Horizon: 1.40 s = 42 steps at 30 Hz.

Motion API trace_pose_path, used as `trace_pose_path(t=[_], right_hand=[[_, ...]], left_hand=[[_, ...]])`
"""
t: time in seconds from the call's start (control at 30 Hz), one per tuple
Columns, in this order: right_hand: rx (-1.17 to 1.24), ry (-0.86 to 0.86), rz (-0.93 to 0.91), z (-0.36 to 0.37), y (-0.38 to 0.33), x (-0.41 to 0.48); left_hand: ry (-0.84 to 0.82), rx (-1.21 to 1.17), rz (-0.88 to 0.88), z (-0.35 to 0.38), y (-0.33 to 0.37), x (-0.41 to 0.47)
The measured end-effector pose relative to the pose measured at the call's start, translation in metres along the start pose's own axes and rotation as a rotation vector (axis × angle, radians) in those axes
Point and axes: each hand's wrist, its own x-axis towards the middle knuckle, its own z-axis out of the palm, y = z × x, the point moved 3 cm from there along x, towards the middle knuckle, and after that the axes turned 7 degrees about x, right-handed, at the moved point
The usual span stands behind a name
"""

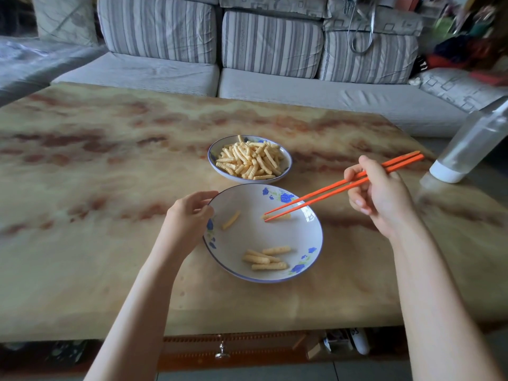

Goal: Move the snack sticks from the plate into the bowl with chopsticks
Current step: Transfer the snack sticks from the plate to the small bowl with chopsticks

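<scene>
left hand [189,215] pinches the white blue-flowered dish [247,237] at its rim, steadying it; right hand [379,193] grips orange chopsticks [330,195], tips reaching leftward onto a ridged yellow snack stick [283,216].

Orange chopsticks [343,185]; blue-flowered white bowl [299,235]; striped grey cushions [272,42]

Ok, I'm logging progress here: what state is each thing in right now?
Plate: heaped with snack sticks.
Bowl: a few sticks inside.
Chopsticks: tips at one stick in bowl.
Left hand: holds bowl's rim.
Right hand: grips chopsticks.
</scene>
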Motion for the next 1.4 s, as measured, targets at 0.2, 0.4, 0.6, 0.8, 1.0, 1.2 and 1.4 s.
trace_pose_path(t=[0.2, 0.4, 0.6, 0.8, 1.0, 1.2, 1.4], right_hand=[[-0.018, -0.013, -0.014, -0.002, 0.000, -0.001], [0.051, 0.033, -0.030, -0.006, 0.002, 0.001], [0.158, 0.103, -0.069, 0.004, 0.003, 0.001], [0.349, 0.260, -0.142, 0.023, 0.001, 0.003], [0.299, 0.314, -0.152, 0.050, 0.018, 0.010], [0.249, 0.237, -0.159, 0.068, 0.032, 0.012], [0.231, 0.211, -0.196, 0.061, 0.024, 0.009]], left_hand=[[0.002, -0.003, 0.000, 0.000, -0.001, 0.001], [0.004, 0.005, 0.001, 0.000, 0.001, 0.000], [0.001, -0.002, -0.002, 0.000, 0.001, -0.001], [0.002, -0.010, -0.015, 0.000, 0.001, -0.001], [0.003, -0.013, -0.014, 0.000, 0.001, -0.001], [0.005, 0.006, 0.000, -0.001, 0.002, 0.000], [0.005, 0.003, -0.001, -0.001, 0.002, -0.001]])
